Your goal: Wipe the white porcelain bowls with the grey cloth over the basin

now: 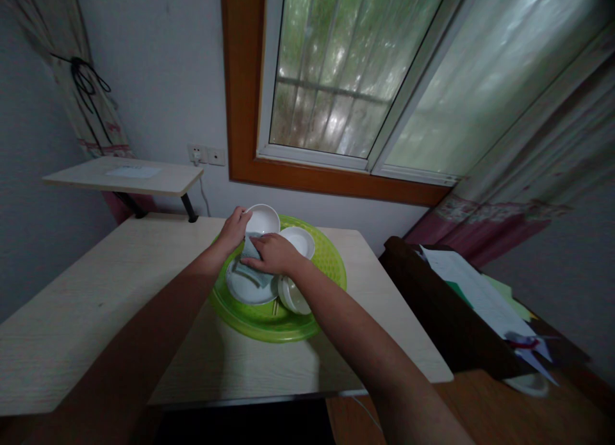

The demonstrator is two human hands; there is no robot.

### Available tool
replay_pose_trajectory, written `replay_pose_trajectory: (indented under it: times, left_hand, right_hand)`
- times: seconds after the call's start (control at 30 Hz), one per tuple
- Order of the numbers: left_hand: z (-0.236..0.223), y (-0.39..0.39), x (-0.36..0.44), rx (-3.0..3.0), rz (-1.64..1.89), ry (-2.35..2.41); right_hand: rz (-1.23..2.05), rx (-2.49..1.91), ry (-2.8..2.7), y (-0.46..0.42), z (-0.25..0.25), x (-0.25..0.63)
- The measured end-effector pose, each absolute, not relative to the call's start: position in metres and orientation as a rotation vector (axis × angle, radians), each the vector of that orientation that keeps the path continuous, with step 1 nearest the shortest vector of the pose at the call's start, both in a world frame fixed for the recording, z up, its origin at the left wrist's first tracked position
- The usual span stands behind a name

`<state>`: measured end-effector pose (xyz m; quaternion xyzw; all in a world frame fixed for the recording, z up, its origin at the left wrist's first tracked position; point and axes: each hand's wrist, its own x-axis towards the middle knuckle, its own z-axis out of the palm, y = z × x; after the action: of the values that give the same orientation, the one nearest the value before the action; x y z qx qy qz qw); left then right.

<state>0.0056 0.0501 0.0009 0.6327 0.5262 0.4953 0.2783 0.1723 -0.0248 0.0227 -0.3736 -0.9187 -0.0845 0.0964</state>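
Note:
My left hand (233, 231) is closed on the left rim of a white bowl (263, 218), which is tilted with its inside facing me. A grey-blue cloth (254, 272) is under my right hand (273, 254), whose fingers press on it just below that bowl. Part of the cloth hangs over a white plate (248, 295). Beside my right wrist are a second white dish (300, 241) and some white bowls (294, 296), partly covered by the forearm. All of these sit on a round green tray (269, 332) with a patterned surface.
The tray stands on a pale wooden table (187, 362). A small raised shelf (158, 176) with a sheet of paper is at the back left. Behind the table are a wall socket (196, 153) and a window (336, 80). Papers (475, 291) lie on dark furniture at the right.

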Motion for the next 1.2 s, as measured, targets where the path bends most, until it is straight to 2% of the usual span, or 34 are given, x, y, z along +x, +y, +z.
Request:
replay_pose_trajectory:
  times: [0.13, 0.43, 0.87, 1.03, 1.2]
  left_hand:
    - [-0.002, 0.054, 0.006, 1.652, 1.394, 1.332]
    - [-0.005, 0.057, 0.010, 1.646, 1.332, 1.116]
    - [0.000, 0.049, 0.009, 1.712, 1.289, 1.363]
    - [0.000, 0.048, 0.007, 1.748, 1.300, 1.414]
    - [-0.002, 0.050, 0.005, 1.819, 1.376, 1.405]
  right_hand:
    - [-0.232, -0.965, -2.688, -0.021, 0.014, 0.173]
    - [-0.349, -1.196, -2.605, -0.021, 0.006, 0.171]
    - [-0.486, -1.405, -2.593, -0.021, 0.022, 0.170]
    - [-0.346, -1.293, -2.705, -0.024, 0.026, 0.168]
    - [0.109, -1.035, -2.680, -0.022, 0.028, 0.177]
